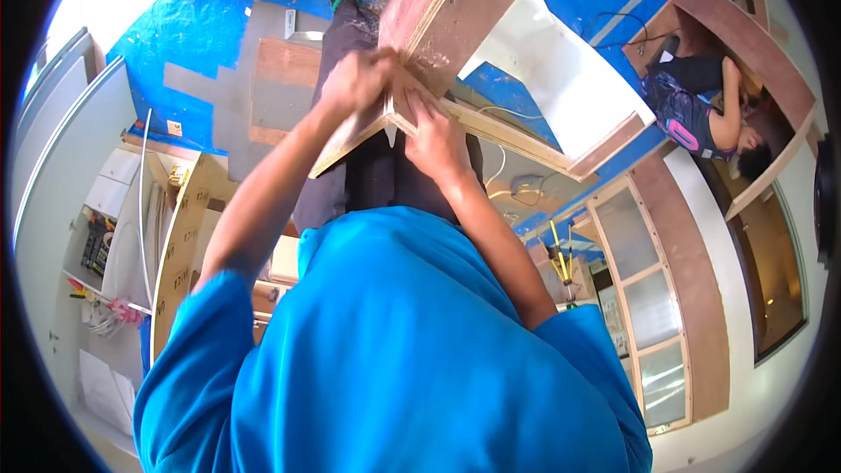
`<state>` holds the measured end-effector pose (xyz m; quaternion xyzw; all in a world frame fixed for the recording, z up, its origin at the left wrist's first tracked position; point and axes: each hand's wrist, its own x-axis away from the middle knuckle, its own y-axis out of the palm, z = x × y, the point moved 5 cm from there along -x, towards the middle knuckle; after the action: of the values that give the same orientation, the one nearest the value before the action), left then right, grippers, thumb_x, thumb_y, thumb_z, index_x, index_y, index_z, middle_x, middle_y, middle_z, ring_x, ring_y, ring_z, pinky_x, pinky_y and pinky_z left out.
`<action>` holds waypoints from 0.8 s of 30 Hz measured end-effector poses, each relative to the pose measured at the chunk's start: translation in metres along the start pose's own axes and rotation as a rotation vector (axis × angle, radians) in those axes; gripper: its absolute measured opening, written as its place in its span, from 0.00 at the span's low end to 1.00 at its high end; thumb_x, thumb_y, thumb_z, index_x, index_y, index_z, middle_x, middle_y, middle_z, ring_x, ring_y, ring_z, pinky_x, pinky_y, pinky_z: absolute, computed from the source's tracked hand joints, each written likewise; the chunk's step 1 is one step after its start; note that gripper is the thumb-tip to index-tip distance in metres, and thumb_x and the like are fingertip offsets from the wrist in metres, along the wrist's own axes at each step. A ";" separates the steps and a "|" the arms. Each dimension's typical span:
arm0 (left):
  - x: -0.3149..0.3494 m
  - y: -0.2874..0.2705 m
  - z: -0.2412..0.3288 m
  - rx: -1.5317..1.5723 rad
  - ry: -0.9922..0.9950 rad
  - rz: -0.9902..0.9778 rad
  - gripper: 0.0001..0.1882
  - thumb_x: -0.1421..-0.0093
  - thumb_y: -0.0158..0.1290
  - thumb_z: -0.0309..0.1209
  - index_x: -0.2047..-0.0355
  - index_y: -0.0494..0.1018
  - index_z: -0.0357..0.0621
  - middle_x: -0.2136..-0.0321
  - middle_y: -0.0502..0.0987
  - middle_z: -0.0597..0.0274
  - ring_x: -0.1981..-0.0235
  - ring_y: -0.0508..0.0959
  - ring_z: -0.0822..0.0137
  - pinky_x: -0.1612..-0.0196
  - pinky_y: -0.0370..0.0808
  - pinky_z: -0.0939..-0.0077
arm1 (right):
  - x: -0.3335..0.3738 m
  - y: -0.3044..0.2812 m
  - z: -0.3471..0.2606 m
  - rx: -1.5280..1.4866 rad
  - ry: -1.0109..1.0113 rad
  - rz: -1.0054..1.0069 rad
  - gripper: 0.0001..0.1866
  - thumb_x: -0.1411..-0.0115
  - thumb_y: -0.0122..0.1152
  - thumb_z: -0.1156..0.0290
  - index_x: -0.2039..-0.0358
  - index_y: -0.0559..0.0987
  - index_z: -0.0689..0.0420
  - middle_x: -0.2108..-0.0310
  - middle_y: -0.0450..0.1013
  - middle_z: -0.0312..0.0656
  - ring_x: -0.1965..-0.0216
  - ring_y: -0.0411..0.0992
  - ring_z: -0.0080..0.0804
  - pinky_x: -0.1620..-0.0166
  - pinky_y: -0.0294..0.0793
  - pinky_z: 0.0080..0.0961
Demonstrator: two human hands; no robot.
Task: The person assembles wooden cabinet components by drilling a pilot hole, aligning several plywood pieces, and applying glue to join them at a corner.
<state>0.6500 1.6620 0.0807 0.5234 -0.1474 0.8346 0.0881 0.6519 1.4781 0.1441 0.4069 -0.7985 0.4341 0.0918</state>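
A plywood frame (448,22) with reddish-brown faces and pale layered edges stands in front of my body, its corner close to my thighs. At that corner my left hand (357,86) is curled against the upright panel, smeared by motion. Whatever it may hold is hidden. My right hand (435,142) grips the frame's near edge just to the right, fingers laid over the wood. Fine wood shavings or dust lie on the inner face of the panel. A small pale pointed piece (392,134) shows beneath the corner, between my hands.
Blue sheeting (197,31) covers the floor. At far right another person (701,105) lies or crouches inside a wooden cabinet (745,13). A white panel (569,61) lies beyond the frame. Boards (289,61), cables, a yellow-legged stand (561,254) and a paned wooden frame (648,298) surround me.
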 end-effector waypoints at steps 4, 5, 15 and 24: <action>0.111 -0.015 0.024 0.185 0.067 0.104 0.29 0.36 0.48 0.48 0.35 0.77 0.63 0.61 0.86 0.45 0.53 0.87 0.53 0.46 0.79 0.59 | -0.001 -0.003 -0.006 0.004 0.028 -0.021 0.42 0.51 0.68 0.77 0.32 0.70 0.59 0.35 0.72 0.53 0.38 0.74 0.53 0.40 0.79 0.44; 0.091 -0.014 0.019 0.098 -0.039 0.026 0.25 0.35 0.48 0.49 0.43 0.82 0.58 0.65 0.85 0.44 0.56 0.87 0.50 0.48 0.79 0.57 | -0.004 0.001 -0.002 0.007 0.027 -0.013 0.42 0.51 0.68 0.77 0.32 0.70 0.59 0.35 0.72 0.53 0.38 0.74 0.53 0.40 0.79 0.44; 0.115 -0.023 0.039 0.104 -0.016 0.044 0.23 0.33 0.47 0.50 0.46 0.82 0.59 0.66 0.84 0.44 0.55 0.87 0.49 0.48 0.79 0.57 | -0.008 -0.007 -0.012 0.015 0.015 0.002 0.41 0.50 0.66 0.78 0.32 0.71 0.59 0.35 0.74 0.51 0.38 0.75 0.50 0.41 0.80 0.42; 0.037 -0.011 0.007 -0.093 -0.030 0.044 0.26 0.33 0.45 0.51 0.38 0.78 0.67 0.58 0.85 0.46 0.50 0.84 0.46 0.45 0.78 0.55 | 0.002 -0.002 -0.005 -0.008 0.075 -0.026 0.37 0.48 0.63 0.78 0.34 0.72 0.62 0.38 0.75 0.53 0.42 0.77 0.54 0.44 0.81 0.48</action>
<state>0.6427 1.6696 0.1186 0.5277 -0.1987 0.8207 0.0920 0.6506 1.4801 0.1494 0.4005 -0.7907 0.4448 0.1289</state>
